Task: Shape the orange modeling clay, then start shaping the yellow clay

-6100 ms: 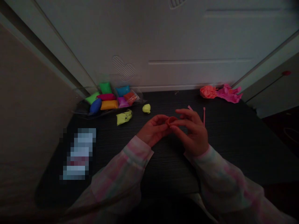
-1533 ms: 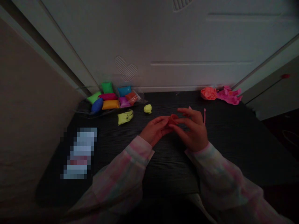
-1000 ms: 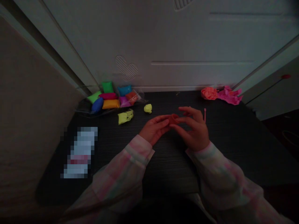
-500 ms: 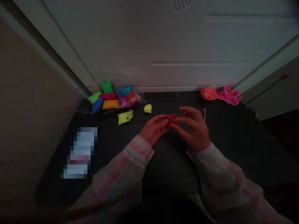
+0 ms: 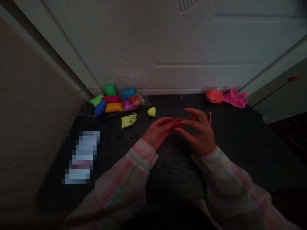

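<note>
Both of my hands meet over the middle of the dark table (image 5: 240, 150). Between their fingertips is a small orange-red piece of clay (image 5: 177, 121). My left hand (image 5: 158, 131) pinches it from the left with thumb and fingers. My right hand (image 5: 198, 129) pinches it from the right, its other fingers curled above. Pale striped sleeves cover both forearms. The room is dim.
A clear bag of coloured clay packets (image 5: 114, 100) lies at the back left, with a yellow wrapper (image 5: 129, 120) and a yellow clay lump (image 5: 151, 111) beside it. A thin pink stick (image 5: 210, 117) lies right of my hands. Orange clay (image 5: 214, 95) and a pink wrapper (image 5: 235, 97) sit back right.
My fingers have shifted slightly around the orange-red clay, which stays pinched between both hands in the same spot. Nothing else has moved.
</note>
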The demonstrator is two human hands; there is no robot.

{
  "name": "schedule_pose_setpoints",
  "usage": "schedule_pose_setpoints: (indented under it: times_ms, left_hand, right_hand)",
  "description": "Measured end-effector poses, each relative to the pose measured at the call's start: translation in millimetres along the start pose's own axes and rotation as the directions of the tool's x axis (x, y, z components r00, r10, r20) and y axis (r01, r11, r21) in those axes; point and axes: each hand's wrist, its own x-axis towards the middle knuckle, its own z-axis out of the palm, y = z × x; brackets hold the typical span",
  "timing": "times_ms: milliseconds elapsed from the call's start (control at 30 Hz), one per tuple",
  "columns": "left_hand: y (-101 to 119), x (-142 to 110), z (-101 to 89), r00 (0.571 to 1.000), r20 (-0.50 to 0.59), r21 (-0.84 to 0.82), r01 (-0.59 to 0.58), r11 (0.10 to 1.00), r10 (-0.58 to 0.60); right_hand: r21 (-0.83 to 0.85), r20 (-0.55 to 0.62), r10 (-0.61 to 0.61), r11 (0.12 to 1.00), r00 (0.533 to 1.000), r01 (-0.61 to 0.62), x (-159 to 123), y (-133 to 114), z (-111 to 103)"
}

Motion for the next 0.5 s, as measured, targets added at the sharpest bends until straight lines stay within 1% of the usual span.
schedule_pose_setpoints:
  times_ms: [100, 200, 400, 500]
  left_hand:
    - [0.0, 0.7, 0.3, 1.000, 0.006, 0.001, -0.014, 1.000, 0.014]
    - [-0.1, 1.4, 0.6, 1.000, -0.015, -0.005, -0.016, 1.000, 0.015]
    - [-0.6, 0.3, 1.0, 1.000, 0.012, 0.014, 0.001, 1.000, -0.001]
    - [-1.2, -0.3, -0.3, 1.000, 0.005, 0.028, 0.020, 0.999, -0.020]
  right_hand:
    - [-0.004, -0.014, 0.000, 1.000, 1.000, 0.000, 0.2, -0.5, 0.4]
    - [0.007, -0.018, -0.010, 1.000, 1.000, 0.010, -0.1, -0.4, 1.0]
    - [0.024, -0.015, -0.005, 1.000, 1.000, 0.005, -0.9, -0.3, 0.5]
    - [0.021, -0.013, -0.007, 1.000, 1.000, 0.008, -0.9, 0.1, 0.6]
